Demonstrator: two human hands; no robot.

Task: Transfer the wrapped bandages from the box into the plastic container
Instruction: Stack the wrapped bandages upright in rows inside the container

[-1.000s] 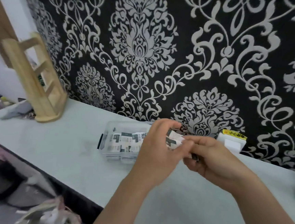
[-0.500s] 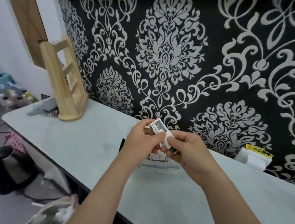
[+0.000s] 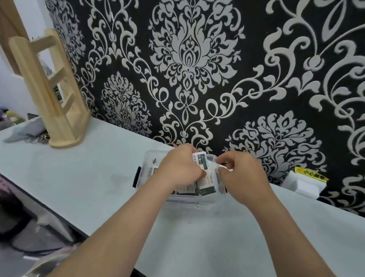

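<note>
A black wall patterned with silver damask backs a pale grey tabletop. A light wooden ladder-shaped rack stands at its left end, with grey floor below.

A clear rectangular plastic container with a black side latch sits on the pale surface. It holds flat white wrapped bandages printed in dark green. One more packet is held tilted just above them, pinched between the left hand and the right hand. The small white box with a yellow label stands apart to the right.

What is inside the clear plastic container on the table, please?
Wrapped bandages lie in the container. The left hand and right hand, holding another bandage, cover the rest.
</note>
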